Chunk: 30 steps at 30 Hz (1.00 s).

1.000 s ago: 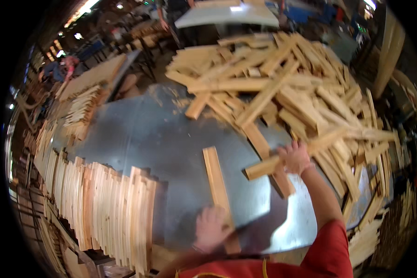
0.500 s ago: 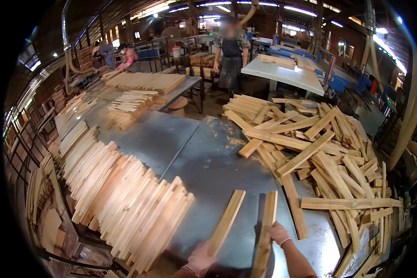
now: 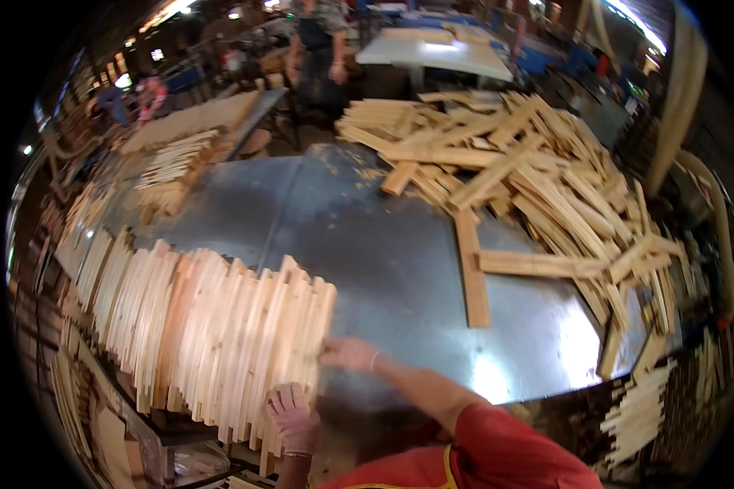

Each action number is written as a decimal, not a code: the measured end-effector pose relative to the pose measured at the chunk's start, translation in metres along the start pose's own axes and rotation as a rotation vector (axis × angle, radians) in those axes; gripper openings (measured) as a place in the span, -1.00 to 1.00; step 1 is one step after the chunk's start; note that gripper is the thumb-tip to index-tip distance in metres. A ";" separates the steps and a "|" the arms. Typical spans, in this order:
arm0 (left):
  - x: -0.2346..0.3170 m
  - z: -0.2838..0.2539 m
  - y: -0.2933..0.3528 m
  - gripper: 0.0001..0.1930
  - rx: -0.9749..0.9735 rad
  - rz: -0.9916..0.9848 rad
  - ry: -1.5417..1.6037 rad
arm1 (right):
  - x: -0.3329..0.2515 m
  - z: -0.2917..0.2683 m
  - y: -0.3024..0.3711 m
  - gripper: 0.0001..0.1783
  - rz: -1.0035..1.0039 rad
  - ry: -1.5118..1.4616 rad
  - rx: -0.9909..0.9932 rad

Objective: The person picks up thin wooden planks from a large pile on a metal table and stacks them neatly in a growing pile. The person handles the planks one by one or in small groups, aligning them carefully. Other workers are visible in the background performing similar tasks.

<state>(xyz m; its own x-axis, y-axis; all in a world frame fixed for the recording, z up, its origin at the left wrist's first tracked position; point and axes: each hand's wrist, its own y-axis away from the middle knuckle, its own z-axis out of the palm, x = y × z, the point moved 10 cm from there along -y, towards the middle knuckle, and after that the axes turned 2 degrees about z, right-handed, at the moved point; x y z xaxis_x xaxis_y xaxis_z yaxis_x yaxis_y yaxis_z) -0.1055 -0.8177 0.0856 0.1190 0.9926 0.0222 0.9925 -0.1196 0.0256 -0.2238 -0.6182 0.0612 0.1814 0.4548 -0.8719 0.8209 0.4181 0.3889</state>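
A long row of pale wooden strips [image 3: 212, 334] stands packed side by side on the metal table's left part. Over the near ends of the strips at the row's right end lies my left hand [image 3: 292, 417], in a light pink glove, its fingers stretched out and slightly apart. My right hand [image 3: 351, 355] reaches across from the right and touches the outer side of the row's last strip [image 3: 322, 322]. Motion blur and the strip keep its fingertips from showing clearly. To the right, a loose heap of wooden strips [image 3: 530, 179] lies crisscrossed.
The dark metal table [image 3: 367, 261] stretches between row and heap, with sawdust [image 3: 367, 173] at its far edge. Farther left sits a smaller stack of strips [image 3: 175, 167]. A person [image 3: 314, 57] stands beyond the table, near a white-topped table [image 3: 436, 57]. Stacked strips [image 3: 640, 411] lie lower right.
The two strips I held apart over the table are no longer there. Both hands have moved left to the row's right end, and the view has shifted.
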 end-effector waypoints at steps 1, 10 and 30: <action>0.002 0.001 0.002 -0.10 0.000 0.025 -0.020 | 0.000 -0.035 0.016 -0.18 -0.112 0.047 0.115; 0.156 -0.016 -0.019 -0.11 -0.022 0.328 0.148 | 0.146 -0.260 0.203 -0.36 0.527 0.679 0.970; 0.292 0.052 -0.087 -0.41 -0.731 -0.164 1.473 | 0.235 -0.392 0.297 -0.12 0.507 0.321 0.499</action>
<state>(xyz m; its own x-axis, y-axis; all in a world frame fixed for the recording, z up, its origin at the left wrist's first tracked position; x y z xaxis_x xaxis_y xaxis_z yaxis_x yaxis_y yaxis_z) -0.1552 -0.5168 0.0378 -0.5298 0.1756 0.8297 0.7177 -0.4284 0.5490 -0.1499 -0.0787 0.0882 0.4967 0.7331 -0.4646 0.8398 -0.2706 0.4707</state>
